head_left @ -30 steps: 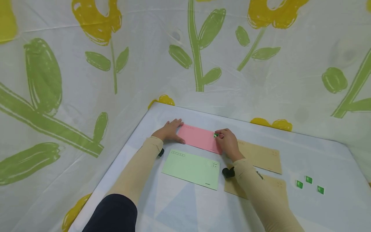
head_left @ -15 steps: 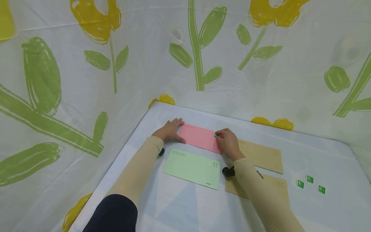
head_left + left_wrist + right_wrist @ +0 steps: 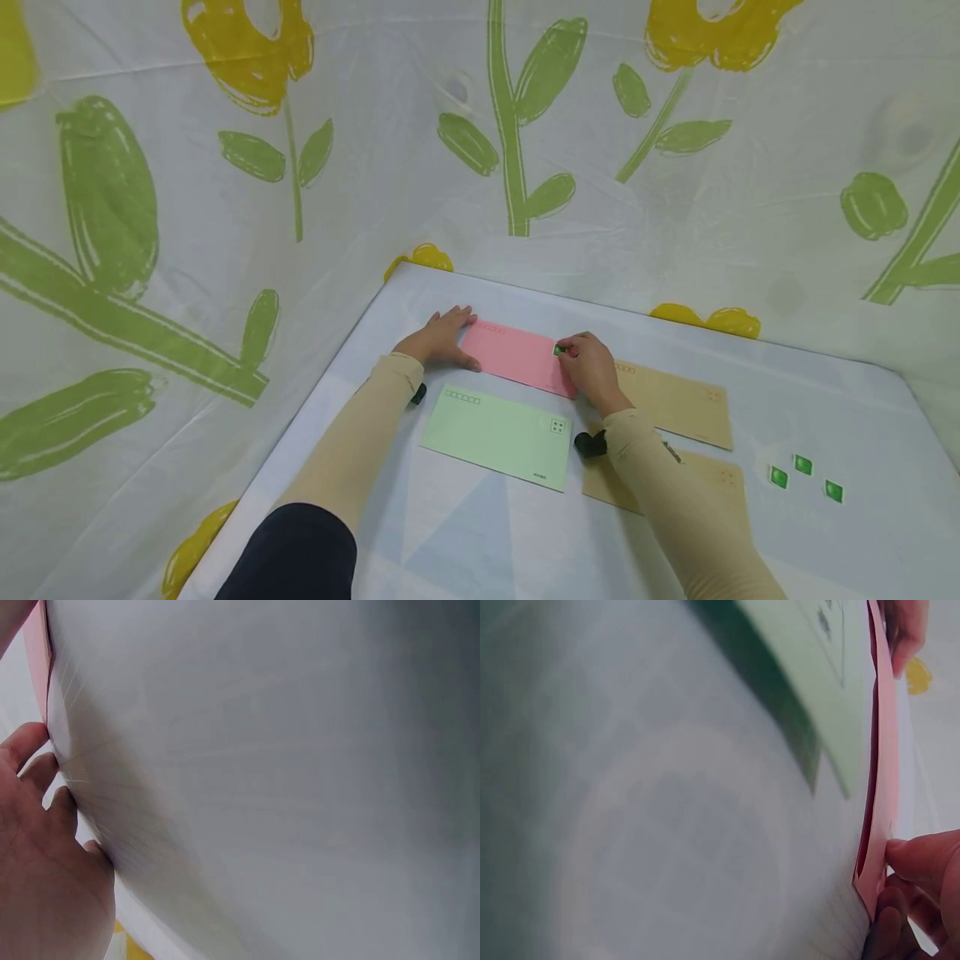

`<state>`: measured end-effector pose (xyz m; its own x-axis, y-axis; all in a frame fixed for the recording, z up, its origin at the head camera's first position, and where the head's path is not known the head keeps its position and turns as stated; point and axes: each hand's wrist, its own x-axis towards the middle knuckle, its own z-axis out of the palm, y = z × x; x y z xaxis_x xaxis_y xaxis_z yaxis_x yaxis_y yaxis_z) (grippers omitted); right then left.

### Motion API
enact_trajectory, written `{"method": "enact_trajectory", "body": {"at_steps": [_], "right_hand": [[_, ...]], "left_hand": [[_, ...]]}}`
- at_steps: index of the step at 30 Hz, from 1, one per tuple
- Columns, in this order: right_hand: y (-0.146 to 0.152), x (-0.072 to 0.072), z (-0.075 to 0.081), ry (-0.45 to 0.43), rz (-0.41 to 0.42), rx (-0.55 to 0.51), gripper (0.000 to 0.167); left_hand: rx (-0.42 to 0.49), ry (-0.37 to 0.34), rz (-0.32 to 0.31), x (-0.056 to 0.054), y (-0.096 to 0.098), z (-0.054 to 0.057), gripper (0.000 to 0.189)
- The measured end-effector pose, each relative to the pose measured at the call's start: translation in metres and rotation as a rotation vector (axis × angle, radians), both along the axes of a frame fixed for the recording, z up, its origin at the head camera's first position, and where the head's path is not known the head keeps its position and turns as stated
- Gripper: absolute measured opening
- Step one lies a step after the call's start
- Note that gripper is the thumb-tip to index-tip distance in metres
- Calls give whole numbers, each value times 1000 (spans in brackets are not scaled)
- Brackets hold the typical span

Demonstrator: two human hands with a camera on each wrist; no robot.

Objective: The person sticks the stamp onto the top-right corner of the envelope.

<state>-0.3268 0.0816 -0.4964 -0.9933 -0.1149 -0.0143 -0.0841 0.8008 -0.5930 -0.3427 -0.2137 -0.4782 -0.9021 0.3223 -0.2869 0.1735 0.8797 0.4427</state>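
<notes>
A pink envelope (image 3: 510, 354) lies on the table, printed with small boxes at its upper left. My left hand (image 3: 438, 337) rests at its left end, thumb and fingers spread. At the envelope's upper right corner, my right hand (image 3: 592, 371) pinches a small green stamp (image 3: 559, 350) with its fingertips, which hide part of it. The right wrist view shows the thumb (image 3: 922, 855) against the envelope (image 3: 886, 765), with the other fingers curled at its corner. In the left wrist view the left hand's fingertips (image 3: 30, 736) touch down near the envelope's edge.
A light green envelope (image 3: 495, 437) lies nearer the front. Two tan envelopes (image 3: 675, 404) are to the right, the nearer one partly under my right forearm. Several loose items include green stamps (image 3: 803, 464) at the far right. A flower-printed curtain (image 3: 360, 192) hangs behind the table.
</notes>
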Motion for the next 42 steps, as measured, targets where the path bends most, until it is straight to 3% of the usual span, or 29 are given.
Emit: {"method": "enact_trajectory", "body": {"at_steps": [29,42], "right_hand": [[-2,2,2,-6,-10,9,26],[-3,1,2,-29,-56,-23,29]], "left_hand": [[-4,0,21,-2,0,-7,110],[-5,3,5,-3,-1,-8,110]]}}
